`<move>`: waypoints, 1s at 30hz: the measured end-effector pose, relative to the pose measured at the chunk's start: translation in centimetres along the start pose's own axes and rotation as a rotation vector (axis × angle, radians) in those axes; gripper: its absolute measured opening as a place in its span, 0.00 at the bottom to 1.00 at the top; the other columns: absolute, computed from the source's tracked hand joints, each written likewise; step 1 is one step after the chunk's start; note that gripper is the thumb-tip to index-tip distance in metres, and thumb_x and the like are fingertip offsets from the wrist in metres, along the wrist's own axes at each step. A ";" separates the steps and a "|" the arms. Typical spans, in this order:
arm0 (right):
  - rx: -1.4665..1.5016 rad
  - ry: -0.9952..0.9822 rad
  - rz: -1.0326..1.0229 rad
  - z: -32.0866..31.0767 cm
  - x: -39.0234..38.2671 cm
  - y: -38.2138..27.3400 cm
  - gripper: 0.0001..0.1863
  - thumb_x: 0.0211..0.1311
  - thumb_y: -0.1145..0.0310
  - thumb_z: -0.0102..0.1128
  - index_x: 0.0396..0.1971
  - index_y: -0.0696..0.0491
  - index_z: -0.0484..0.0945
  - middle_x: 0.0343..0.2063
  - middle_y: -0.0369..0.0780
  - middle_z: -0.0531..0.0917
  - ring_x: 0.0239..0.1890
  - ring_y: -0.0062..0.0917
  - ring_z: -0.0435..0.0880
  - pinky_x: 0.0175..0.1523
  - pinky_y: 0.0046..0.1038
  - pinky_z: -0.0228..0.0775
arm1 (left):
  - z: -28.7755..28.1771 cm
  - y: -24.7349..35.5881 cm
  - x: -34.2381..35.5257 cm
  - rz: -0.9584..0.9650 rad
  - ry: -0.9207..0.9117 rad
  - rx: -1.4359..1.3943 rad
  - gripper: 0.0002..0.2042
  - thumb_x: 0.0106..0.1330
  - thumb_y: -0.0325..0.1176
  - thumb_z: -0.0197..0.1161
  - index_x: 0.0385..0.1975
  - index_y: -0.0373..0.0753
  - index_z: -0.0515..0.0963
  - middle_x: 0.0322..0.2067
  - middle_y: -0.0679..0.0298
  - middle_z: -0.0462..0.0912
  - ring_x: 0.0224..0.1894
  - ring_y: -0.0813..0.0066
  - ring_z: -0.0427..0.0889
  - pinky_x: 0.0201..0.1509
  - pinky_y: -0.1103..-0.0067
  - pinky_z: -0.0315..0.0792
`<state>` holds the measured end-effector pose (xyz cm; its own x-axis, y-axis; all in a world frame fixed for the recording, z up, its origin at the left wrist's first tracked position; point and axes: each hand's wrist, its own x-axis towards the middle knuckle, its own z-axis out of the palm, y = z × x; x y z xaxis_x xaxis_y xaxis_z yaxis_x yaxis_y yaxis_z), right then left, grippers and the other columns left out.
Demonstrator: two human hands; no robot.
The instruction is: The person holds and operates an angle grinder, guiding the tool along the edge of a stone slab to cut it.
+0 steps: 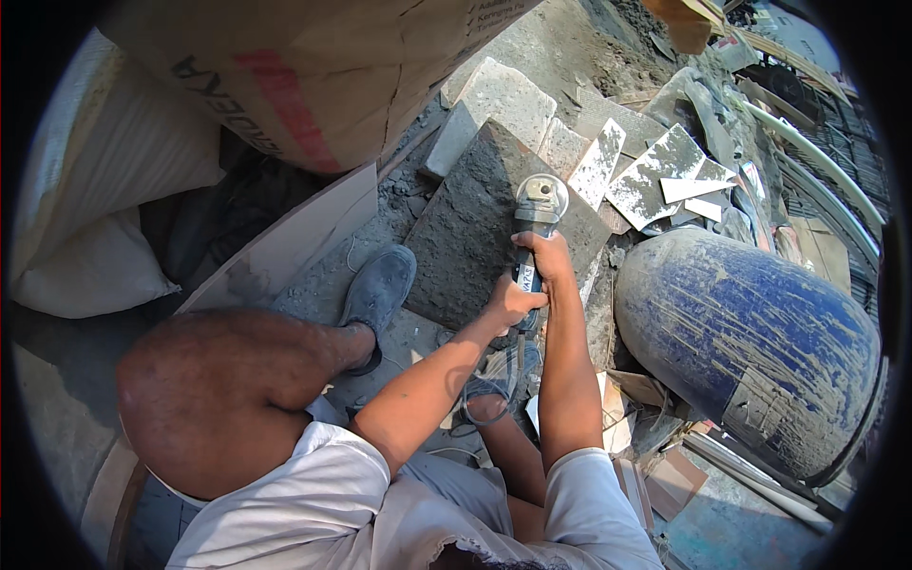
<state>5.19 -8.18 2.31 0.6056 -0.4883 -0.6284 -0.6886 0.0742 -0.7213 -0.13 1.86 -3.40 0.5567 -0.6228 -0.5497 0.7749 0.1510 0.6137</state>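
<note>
An angle grinder (pixel 525 271) with a dark body, a metal head and a round disc lies in both my hands over a rough grey slab (pixel 456 218). My right hand (pixel 546 255) wraps round the front of the body, just behind the head. Farther back, my left hand (pixel 515 302) grips the rear end. The disc (pixel 553 195) is over the far right part of the slab; whether it touches the surface I cannot tell. From the grinder's back a grey cable (pixel 489 394) loops down between my legs.
Left of the slab are my shoe (pixel 380 285), a long flat board (pixel 294 233) and a large brown paper sack (pixel 332 76). A mud-streaked blue drum (pixel 746 332) lies at the right. Beyond the slab are a concrete block (pixel 503 104) and broken white tile pieces (pixel 665 171).
</note>
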 end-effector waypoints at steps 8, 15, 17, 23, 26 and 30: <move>0.027 0.062 -0.049 -1.4 -1.2 0.2 0.12 0.43 0.72 0.69 0.30 0.56 0.79 0.22 0.34 0.79 0.20 0.21 0.75 0.27 0.27 0.68 | 1.7 0.4 -1.1 0.038 -0.023 -0.033 0.13 0.47 0.29 0.72 0.33 0.38 0.79 0.28 0.68 0.83 0.29 0.77 0.80 0.35 0.75 0.73; -0.037 0.076 0.065 -2.1 -1.4 1.2 0.11 0.44 0.72 0.69 0.30 0.57 0.80 0.23 0.35 0.80 0.22 0.20 0.77 0.30 0.26 0.69 | 1.7 0.8 -1.9 -0.096 -0.090 -0.065 0.14 0.47 0.26 0.72 0.36 0.39 0.78 0.31 0.69 0.82 0.31 0.78 0.80 0.37 0.78 0.72; -0.012 0.056 0.034 -2.4 -2.1 1.6 0.11 0.44 0.72 0.69 0.30 0.56 0.80 0.25 0.34 0.81 0.25 0.20 0.77 0.32 0.26 0.69 | 2.2 0.2 -2.7 -0.039 0.015 0.028 0.16 0.47 0.28 0.73 0.36 0.38 0.77 0.28 0.68 0.82 0.29 0.77 0.80 0.35 0.76 0.74; -0.043 0.035 -0.023 -1.2 -1.8 2.5 0.13 0.44 0.72 0.68 0.33 0.55 0.79 0.24 0.33 0.79 0.23 0.20 0.75 0.31 0.25 0.68 | 0.6 -1.4 -1.9 -0.088 -0.031 -0.015 0.16 0.47 0.28 0.74 0.36 0.39 0.78 0.30 0.67 0.83 0.31 0.77 0.81 0.36 0.76 0.74; -0.046 0.109 0.076 -2.3 -1.8 3.4 0.13 0.43 0.72 0.70 0.32 0.56 0.80 0.26 0.34 0.81 0.25 0.20 0.76 0.33 0.26 0.69 | 0.3 -1.6 -1.8 -0.177 -0.124 -0.003 0.18 0.46 0.28 0.74 0.37 0.38 0.77 0.31 0.67 0.83 0.32 0.77 0.81 0.38 0.76 0.75; 0.015 0.104 0.020 -1.6 -2.9 3.4 0.14 0.43 0.71 0.70 0.33 0.56 0.81 0.27 0.34 0.82 0.27 0.20 0.77 0.35 0.26 0.70 | 0.8 -2.5 -2.7 -0.076 -0.046 0.036 0.21 0.45 0.30 0.74 0.40 0.36 0.75 0.31 0.65 0.82 0.33 0.76 0.81 0.38 0.76 0.75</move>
<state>0.45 -7.87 2.13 0.5463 -0.5740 -0.6100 -0.6937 0.0980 -0.7135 -3.79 2.56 -2.95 0.4822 -0.6659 -0.5693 0.8026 0.0752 0.5918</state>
